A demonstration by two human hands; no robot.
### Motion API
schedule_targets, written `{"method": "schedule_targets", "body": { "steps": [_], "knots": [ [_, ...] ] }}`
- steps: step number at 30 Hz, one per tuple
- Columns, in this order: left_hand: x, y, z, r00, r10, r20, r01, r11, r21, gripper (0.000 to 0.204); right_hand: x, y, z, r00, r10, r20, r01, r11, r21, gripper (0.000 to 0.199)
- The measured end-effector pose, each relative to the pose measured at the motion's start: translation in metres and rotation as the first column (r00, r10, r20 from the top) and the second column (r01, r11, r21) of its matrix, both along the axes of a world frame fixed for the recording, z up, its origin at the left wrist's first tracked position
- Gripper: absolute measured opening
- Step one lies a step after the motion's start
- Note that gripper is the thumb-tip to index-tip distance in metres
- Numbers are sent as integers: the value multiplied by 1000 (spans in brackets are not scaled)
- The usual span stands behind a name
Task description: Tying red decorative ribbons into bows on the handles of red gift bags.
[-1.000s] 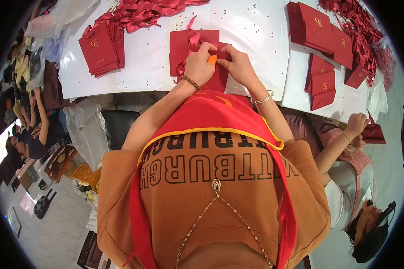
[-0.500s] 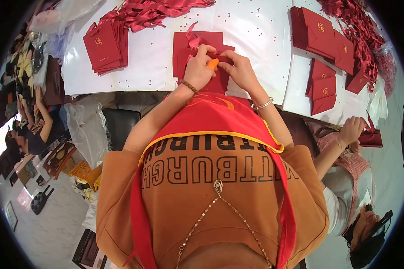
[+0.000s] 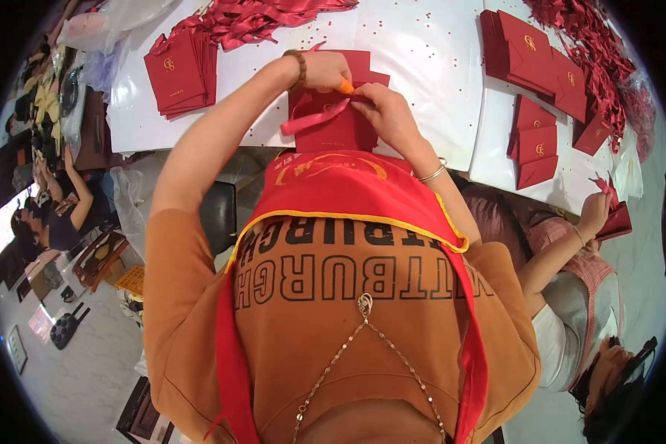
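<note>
Red paper bag (image 3: 331, 126) lies flat on the white table (image 3: 429, 66), just beyond the near edge and straight ahead of the person, with both hands working at its far end. Left hand (image 3: 325, 70) is curled closed around a small orange tool (image 3: 345, 86), whose tip meets the bag's upper edge; right hand (image 3: 387, 112) rests on the bag just to the right, fingers bent and pinching at the same spot, where a pink-red ribbon (image 3: 314, 118) loops out to the left across the bag's face. What exactly the fingertips grip is too small to tell. To do this well, it seems wise to keep the bag pressed flat with the right hand so it does not slide on the smooth table, hold the tool steady at the ribbon's entry point, and draw the ribbon without twisting it, so the loop lies even. A stack of finished red bags (image 3: 176, 72) sits to the far left, more red bags (image 3: 536, 59) are spread to the far right, and heaps of loose red ribbons (image 3: 259, 15) lie along the far edge. At the right, a co-worker's hand (image 3: 592, 214) holds another red piece.
</note>
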State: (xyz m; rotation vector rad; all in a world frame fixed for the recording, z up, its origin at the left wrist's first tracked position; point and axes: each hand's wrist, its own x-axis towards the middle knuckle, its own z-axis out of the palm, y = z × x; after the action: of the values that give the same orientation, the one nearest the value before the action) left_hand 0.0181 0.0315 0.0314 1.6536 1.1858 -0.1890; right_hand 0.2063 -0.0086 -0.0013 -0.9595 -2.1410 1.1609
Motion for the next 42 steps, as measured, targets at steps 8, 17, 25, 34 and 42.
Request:
{"method": "schedule_targets", "body": {
  "steps": [8, 17, 25, 34, 42],
  "knots": [
    [4, -10, -17, 962, 232, 145, -241, 970, 45, 16, -1, 0, -3, 998, -25, 49, 23, 999, 36, 19],
    [-22, -6, -15, 789, 581, 201, -589, 808, -20, 19, 2, 0, 5, 999, -10, 38, 10, 1000, 1, 18],
    [-34, -20, -31, 856, 509, 89, -503, 781, 369, 22, 3, -1, 5, 1000, -19, 15, 19, 999, -28, 19],
    [-25, -27, -10, 799, 493, 345, -556, 824, 108, 28, 4, -1, 0, 999, -34, 38, 33, 999, 19, 21],
    [0, -21, -16, 910, 384, 152, -414, 842, 345, 25, -3, -4, 4, 993, -115, 13, 100, 914, 394, 33]
  ]
}}
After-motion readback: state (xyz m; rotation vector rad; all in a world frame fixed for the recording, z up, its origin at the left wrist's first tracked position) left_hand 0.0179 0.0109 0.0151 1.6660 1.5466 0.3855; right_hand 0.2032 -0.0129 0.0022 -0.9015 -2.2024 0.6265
